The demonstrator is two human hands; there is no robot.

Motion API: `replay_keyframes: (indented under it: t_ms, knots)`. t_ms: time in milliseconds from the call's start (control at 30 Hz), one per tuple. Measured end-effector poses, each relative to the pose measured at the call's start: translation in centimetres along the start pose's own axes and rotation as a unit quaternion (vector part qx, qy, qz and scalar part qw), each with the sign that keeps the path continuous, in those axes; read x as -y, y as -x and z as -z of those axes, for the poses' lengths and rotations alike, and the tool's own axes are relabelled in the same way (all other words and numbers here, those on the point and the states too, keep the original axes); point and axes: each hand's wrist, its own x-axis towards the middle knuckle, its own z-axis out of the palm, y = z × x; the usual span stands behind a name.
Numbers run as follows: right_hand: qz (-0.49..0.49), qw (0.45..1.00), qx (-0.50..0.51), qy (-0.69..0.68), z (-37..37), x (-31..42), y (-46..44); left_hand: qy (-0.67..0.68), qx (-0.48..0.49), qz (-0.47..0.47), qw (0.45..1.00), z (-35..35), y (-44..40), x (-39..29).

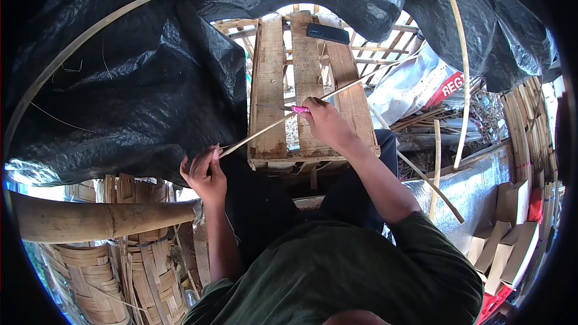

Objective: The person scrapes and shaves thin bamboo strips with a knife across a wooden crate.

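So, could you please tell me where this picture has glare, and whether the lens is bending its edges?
In the head view, glare streaks the black sheet and silvery panel; daylight beyond the wooden crate is washed out; the lens seems to bend the picture, with dark, rounded corners; the right hand looks fairly sharp.

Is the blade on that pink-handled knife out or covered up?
Out: the bare blade shows beyond the pink handle, which the right hand grips.
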Motion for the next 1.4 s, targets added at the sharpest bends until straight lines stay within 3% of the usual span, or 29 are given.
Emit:
replay_keyframes:
  t_ms: [67, 267, 467, 633, 733, 800, 867, 933, 1167, 1333, 1400]
  knots:
    - [0.001, 1.0, 0.019, 0.007, 0.0, 0.3, 0.1, 0.04, 0.025, 0.016, 0.999, 0.0, -0.4, 0.7]
    - [0.038, 0.998, -0.047, -0.006, -1.7, 0.7, 0.3, 0.037, 0.064, -0.005, 0.997, 1.0, -1.1, 2.4]
    - [0.022, 0.998, 0.012, -0.05, -1.6, 3.9, 0.8, 0.076, 0.05, -0.012, 0.996, 2.3, -1.3, 5.3]
    - [0.023, 0.998, 0.009, -0.054, -2.1, 4.5, 1.7, 0.0, 0.045, -0.052, 0.998, 2.6, -1.6, 5.5]
    - [0.019, 0.999, -0.015, -0.042, -2.6, 3.9, 1.8, -0.098, 0.076, -0.003, 0.992, 2.3, -1.7, 3.2]
    - [0.009, 0.999, -0.02, -0.042, -2.7, 3.9, 1.9, -0.143, 0.067, -0.058, 0.986, 2.0, -1.8, 1.5]
    - [-0.005, 0.999, -0.016, -0.035, -2.8, 4.2, 2.1, -0.102, 0.024, -0.071, 0.992, 0.9, -2.1, -0.8]
    - [-0.014, 0.999, -0.011, -0.035, -2.8, 4.2, 2.1, 0.059, 0.047, -0.07, 0.995, -0.4, -1.9, -1.9]
    - [-0.028, 0.995, -0.042, -0.08, -3.4, 3.8, 1.7, 0.283, 0.082, -0.022, 0.955, -5.4, -0.6, -5.4]
    - [-0.043, 0.992, -0.058, -0.108, -3.1, 3.6, 1.9, 0.225, 0.031, -0.089, 0.97, -7.0, -0.8, -5.8]
    - [-0.041, 0.991, -0.069, -0.111, -3.0, 3.5, 2.0, 0.269, 0.084, -0.003, 0.96, -7.2, -0.7, -5.8]
